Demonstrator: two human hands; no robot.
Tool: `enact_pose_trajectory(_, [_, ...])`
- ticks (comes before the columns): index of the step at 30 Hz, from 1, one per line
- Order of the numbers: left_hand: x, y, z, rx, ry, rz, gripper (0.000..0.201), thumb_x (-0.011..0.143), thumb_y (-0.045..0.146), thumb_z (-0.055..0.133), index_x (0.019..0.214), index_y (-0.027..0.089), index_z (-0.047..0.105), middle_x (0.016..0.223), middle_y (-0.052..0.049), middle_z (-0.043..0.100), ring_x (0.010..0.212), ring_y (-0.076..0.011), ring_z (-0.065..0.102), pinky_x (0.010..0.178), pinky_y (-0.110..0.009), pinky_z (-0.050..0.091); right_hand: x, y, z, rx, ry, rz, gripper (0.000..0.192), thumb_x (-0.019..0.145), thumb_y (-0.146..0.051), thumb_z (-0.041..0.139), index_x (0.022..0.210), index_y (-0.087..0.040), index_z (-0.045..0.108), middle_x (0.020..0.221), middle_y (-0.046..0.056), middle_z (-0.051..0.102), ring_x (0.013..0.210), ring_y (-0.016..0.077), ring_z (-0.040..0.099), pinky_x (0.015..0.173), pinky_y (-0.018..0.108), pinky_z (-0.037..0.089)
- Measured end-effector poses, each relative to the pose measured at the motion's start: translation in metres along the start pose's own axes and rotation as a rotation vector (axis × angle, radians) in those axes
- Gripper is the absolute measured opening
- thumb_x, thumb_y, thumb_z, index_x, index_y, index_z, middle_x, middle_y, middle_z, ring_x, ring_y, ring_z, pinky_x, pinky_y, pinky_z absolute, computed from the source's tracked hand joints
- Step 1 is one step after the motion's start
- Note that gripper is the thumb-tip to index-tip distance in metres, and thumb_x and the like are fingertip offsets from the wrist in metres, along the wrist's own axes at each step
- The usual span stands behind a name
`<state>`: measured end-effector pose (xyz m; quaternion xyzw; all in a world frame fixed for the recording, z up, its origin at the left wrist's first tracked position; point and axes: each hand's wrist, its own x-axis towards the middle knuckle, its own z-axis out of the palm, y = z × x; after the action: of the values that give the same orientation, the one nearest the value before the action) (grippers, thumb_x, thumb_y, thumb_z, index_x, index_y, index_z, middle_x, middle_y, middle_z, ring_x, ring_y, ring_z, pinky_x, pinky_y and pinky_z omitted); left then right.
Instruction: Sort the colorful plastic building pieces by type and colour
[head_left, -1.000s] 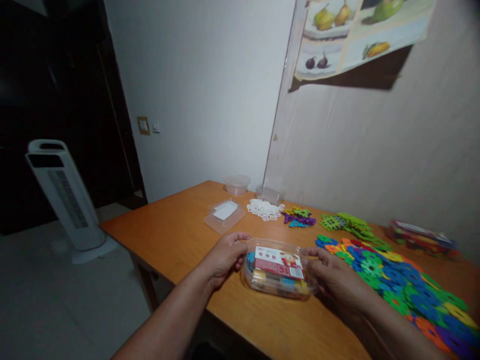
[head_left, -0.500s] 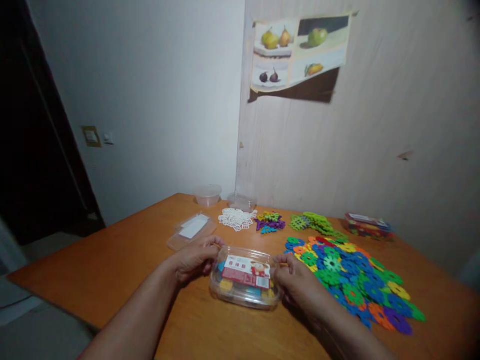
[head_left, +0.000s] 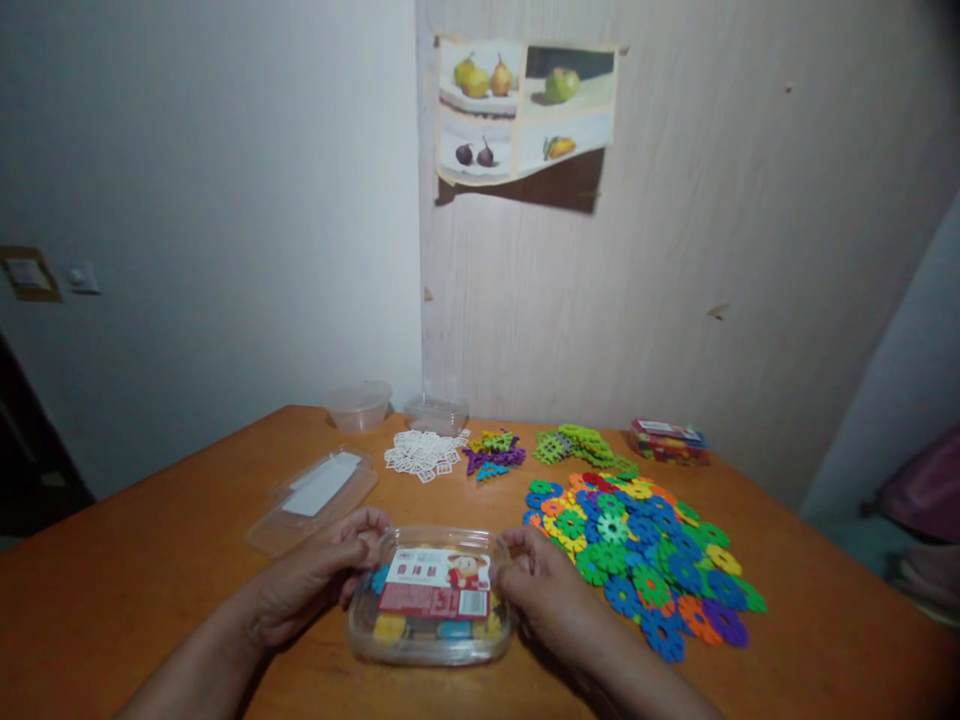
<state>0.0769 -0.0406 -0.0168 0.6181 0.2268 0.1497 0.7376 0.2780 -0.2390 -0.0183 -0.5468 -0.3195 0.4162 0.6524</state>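
Note:
A clear plastic container [head_left: 390,648] with a red and white label [head_left: 420,583] sits near the front of the table, with yellow and blue pieces showing through it. My left hand [head_left: 330,565] grips its left side, fingers bent at the upper left corner. On the opposite side, my right hand [head_left: 547,590] holds the right edge with thumb and curled fingers. Just right of that hand spreads a pile of colourful toothed plastic discs [head_left: 637,560]. Beyond my left hand lie flat clear lids [head_left: 281,520] with a white label.
Along the back of the wooden table [head_left: 172,530] are a round clear tub [head_left: 360,407], a clear tray [head_left: 436,412], white lattice pieces [head_left: 424,455], purple and yellow pieces [head_left: 495,455], green pieces [head_left: 577,445] and a filled box [head_left: 670,441]. Walls stand behind.
The view has turned to the right, so everything sits further left. The container has come slightly nearer to me, with both hands still on its sides.

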Motion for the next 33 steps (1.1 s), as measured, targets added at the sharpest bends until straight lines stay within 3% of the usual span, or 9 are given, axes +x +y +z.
enact_pose_trajectory(5, [-0.002, 0.005, 0.005, -0.004, 0.032, -0.022, 0.041, 0.07, 0.037, 0.078, 0.099, 0.018, 0.057, 0.073, 0.002, 0.057, 0.059, -0.0107, 0.048, 0.053, -0.022, 0.034, 0.001, 0.006, -0.003, -0.051, 0.021, 0.011, 0.024, 0.074, -0.027, 0.069, 0.091, -0.02, 0.054, 0.065, -0.004, 0.065, 0.056, 0.0125, 0.058, 0.055, 0.023, 0.043])
enact_pose_trajectory(14, [-0.002, 0.006, 0.006, 0.007, 0.044, -0.023, 0.043, 0.068, 0.042, 0.08, 0.098, 0.018, 0.059, 0.074, 0.001, 0.057, 0.06, -0.0112, 0.05, 0.055, -0.022, 0.036, 0.004, 0.013, -0.005, 0.007, -0.026, -0.039, 0.021, 0.08, -0.028, 0.069, 0.092, -0.02, 0.054, 0.079, 0.0, 0.068, 0.075, 0.019, 0.068, 0.066, 0.028, 0.05])
enact_pose_trajectory(25, [0.003, -0.002, 0.001, -0.029, -0.029, 0.024, 0.035, 0.073, 0.029, 0.074, 0.1, 0.018, 0.054, 0.071, 0.005, 0.053, 0.05, -0.0051, 0.037, 0.048, -0.019, 0.024, -0.004, 0.003, -0.006, -0.065, -0.034, 0.025, 0.036, 0.075, -0.046, 0.077, 0.089, -0.021, 0.056, 0.055, -0.008, 0.052, 0.047, 0.0103, 0.049, 0.051, 0.022, 0.042])
enact_pose_trajectory(33, [0.004, -0.003, 0.001, -0.047, -0.031, 0.02, 0.035, 0.069, 0.021, 0.07, 0.1, 0.018, 0.053, 0.069, 0.006, 0.055, 0.046, -0.0044, 0.039, 0.044, -0.019, 0.023, -0.005, 0.01, -0.006, -0.012, -0.044, 0.056, 0.044, 0.076, -0.058, 0.073, 0.093, -0.023, 0.053, 0.061, -0.003, 0.062, 0.054, 0.016, 0.059, 0.053, 0.025, 0.043])
